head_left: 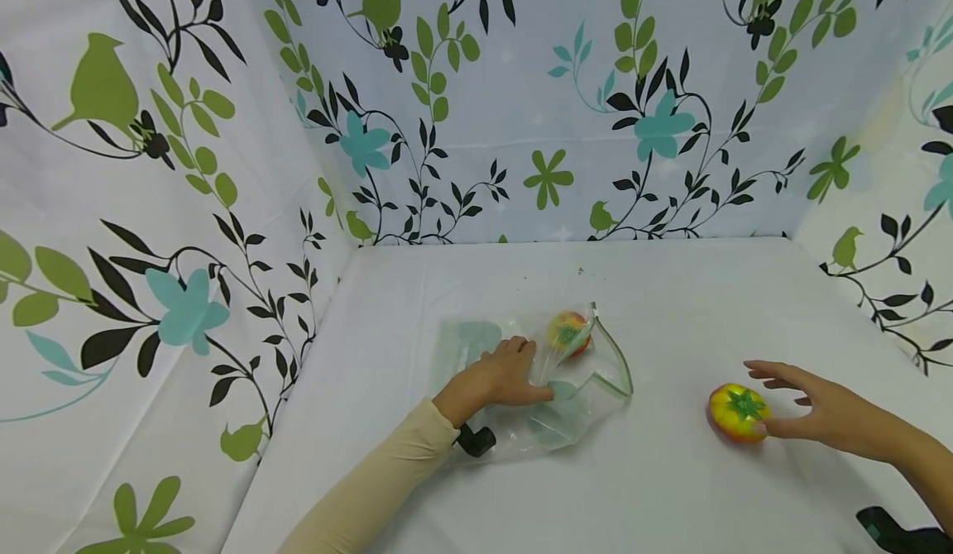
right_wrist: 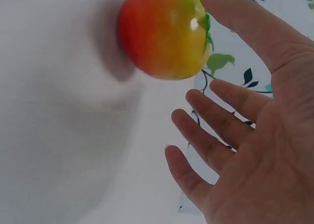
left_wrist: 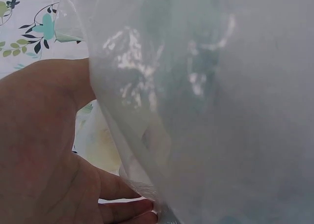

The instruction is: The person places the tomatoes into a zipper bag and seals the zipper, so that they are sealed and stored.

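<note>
A clear plastic zip bag (head_left: 514, 442) lies on the white table, its green-edged mouth facing right. My left hand (head_left: 500, 376) holds the bag near its middle; in the left wrist view the plastic (left_wrist: 206, 111) covers most of the picture and hides the thumb's end. Inside the bag, near its mouth, sits a red-and-yellow tomato (head_left: 563, 328) with a green top. A second tomato (head_left: 733, 412) rests on the table to the right. Close beside it my right hand (head_left: 826, 413) is spread, thumb near the fruit; the right wrist view shows the fingers (right_wrist: 206, 140) apart from the tomato (right_wrist: 162, 35).
The white table (head_left: 462, 277) reaches back to a hanging cloth (head_left: 476, 124) printed with leaves, birds and flowers. Similar cloth stands along the left and right sides. Black devices (head_left: 475, 440) are worn at both wrists.
</note>
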Tool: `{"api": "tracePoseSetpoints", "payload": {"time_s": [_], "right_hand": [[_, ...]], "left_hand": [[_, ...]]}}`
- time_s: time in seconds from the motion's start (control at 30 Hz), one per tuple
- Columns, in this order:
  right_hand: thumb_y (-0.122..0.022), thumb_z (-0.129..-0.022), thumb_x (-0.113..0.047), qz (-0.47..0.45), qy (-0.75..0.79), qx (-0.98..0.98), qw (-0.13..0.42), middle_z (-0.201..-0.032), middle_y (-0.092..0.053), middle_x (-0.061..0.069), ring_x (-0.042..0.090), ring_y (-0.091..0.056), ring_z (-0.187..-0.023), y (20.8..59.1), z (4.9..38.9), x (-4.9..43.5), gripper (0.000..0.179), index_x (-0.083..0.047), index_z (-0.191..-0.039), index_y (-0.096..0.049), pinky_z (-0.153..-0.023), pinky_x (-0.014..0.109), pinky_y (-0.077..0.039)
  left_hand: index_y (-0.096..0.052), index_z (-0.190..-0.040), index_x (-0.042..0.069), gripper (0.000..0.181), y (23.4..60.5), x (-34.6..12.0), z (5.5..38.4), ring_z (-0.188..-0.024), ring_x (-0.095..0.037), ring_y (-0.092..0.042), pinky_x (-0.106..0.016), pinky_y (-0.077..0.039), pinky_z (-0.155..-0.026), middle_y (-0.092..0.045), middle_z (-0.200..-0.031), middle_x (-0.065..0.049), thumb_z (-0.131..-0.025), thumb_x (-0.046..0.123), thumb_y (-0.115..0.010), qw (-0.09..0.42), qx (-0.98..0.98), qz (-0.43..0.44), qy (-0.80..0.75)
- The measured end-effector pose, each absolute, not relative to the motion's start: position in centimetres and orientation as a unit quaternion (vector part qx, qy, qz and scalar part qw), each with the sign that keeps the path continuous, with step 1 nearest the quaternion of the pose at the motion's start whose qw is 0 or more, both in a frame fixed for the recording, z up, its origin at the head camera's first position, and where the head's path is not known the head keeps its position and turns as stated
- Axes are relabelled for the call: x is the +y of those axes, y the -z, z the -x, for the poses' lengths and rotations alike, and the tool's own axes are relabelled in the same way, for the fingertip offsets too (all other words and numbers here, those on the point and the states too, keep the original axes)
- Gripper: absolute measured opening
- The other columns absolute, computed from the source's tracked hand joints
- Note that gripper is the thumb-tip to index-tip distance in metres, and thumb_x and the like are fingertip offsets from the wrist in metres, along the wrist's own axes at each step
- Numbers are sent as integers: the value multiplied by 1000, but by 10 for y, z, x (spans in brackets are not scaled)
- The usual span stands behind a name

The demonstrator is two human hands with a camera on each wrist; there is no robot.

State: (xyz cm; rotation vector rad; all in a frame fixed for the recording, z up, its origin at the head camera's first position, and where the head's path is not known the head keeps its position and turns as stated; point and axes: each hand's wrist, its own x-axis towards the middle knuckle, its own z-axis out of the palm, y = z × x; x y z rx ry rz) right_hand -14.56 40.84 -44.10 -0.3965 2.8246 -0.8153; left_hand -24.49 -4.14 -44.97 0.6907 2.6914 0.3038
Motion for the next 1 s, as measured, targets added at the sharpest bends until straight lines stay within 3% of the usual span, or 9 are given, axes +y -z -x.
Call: {"api": "tracePoseSetpoints", "payload": {"time_s": [0.1,0.43,0.73,1.0], "right_hand": [[-81,-92,-29,129,272,949,96,-146,-52,36,55,-55,-123,448,142,414,82,3,-155,-39,-83,72,-51],[-85,-89,-31,112,268,951,102,-147,-53,31,49,-56,-119,467,136,414,85,2,-154,-42,-86,72,-50],[-79,-94,-29,107,288,943,130,-144,-56,31,49,-56,-124,465,138,411,78,4,-154,-41,-84,71,-51],[-79,-95,-32,105,288,945,116,-142,-58,30,49,-57,-123,466,137,410,76,4,-152,-44,-82,69,-52]], "left_hand": [[-33,-164,10,91,449,-41,246,-154,-28,-33,-58,-36,-118,-34,-167,-10,-96,63,-60,174,949,-243,-103],[-31,-166,10,92,451,-42,247,-156,-28,-31,-60,-35,-119,-31,-168,-10,-96,63,-60,178,948,-244,-104],[-33,-165,10,92,450,-41,246,-156,-28,-31,-60,-35,-119,-33,-168,-10,-95,63,-61,177,949,-243,-101],[-32,-165,10,93,451,-41,245,-155,-27,-32,-58,-36,-119,-33,-168,-9,-95,64,-61,175,950,-241,-98]]}}
